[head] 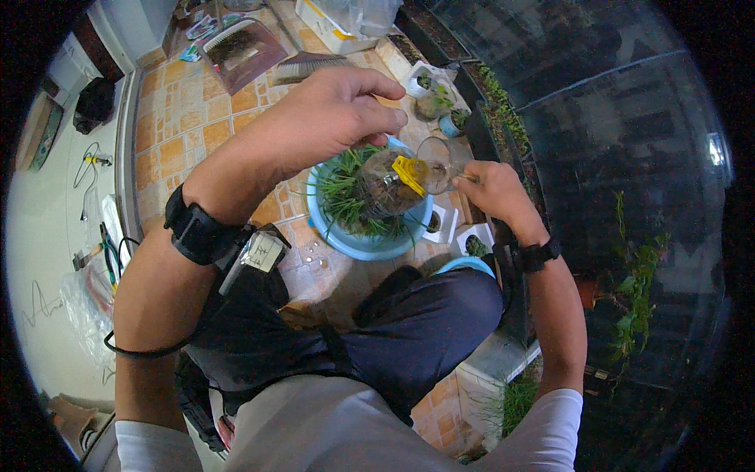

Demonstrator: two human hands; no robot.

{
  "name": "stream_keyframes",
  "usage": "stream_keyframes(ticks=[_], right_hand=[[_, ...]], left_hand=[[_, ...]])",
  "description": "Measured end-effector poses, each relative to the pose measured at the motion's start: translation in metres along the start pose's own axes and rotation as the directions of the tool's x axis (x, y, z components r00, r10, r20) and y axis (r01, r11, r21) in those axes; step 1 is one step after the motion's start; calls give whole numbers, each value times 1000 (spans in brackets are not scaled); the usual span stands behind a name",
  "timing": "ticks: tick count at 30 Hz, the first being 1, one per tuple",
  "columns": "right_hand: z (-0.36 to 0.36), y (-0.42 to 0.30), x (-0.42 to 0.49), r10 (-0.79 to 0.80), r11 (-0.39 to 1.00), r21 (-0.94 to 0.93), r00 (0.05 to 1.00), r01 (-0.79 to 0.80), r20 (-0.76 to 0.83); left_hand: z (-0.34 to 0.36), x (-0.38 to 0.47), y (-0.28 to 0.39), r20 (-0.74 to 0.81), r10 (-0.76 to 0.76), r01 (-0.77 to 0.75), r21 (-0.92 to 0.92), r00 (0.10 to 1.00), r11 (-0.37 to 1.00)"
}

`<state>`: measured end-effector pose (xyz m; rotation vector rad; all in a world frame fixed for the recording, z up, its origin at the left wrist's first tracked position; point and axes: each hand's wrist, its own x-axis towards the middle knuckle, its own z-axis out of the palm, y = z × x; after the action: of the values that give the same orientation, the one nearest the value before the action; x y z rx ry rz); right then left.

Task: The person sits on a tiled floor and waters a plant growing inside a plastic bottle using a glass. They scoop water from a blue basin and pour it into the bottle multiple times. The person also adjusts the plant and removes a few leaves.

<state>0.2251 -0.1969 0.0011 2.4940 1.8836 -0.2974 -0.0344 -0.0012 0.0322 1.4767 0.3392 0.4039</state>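
My right hand (494, 187) grips the handle of a clear glass mug (439, 167), which is held tilted at the right side of a blue plastic basin (368, 251). Inside the basin, narrow-leaved green plants (339, 189) surround a clear plastic bottle (383, 186) with brown matter showing through its wall. A yellow plastic handle ring (407, 175) sits around the bottle's neck, close against the mug. Above the basin's far edge is my left hand (354, 109), its fingers apart and nothing visible in them. Its lower fingers are partly hidden.
Small potted plants (451, 121) line the ledge at right, beside a dark glass panel (613, 147). At the far side lie a dustpan (245, 53) and a broom head (309, 68). Pliers (108, 251) and a plastic bag (85, 301) are at left.
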Motion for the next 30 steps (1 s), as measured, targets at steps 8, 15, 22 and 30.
stream_keyframes(ticks=[8,15,22,30], right_hand=[[2,-9,8,-37,999,-11,999,36,-41],[1,-7,4,20,1000,8,998,-20,-63],[1,-11,1,2,988,-155,996,-15,-88],[7,-37,-4,-92,910,-410,994,60,-58]], left_hand=[[-2,0,-3,8,-2,2,-20,1000,1000],[-8,2,-3,79,-40,34,70,996,997],[0,2,-5,19,3,-3,9,1000,1000],[2,2,-5,12,5,-6,37,1000,999]])
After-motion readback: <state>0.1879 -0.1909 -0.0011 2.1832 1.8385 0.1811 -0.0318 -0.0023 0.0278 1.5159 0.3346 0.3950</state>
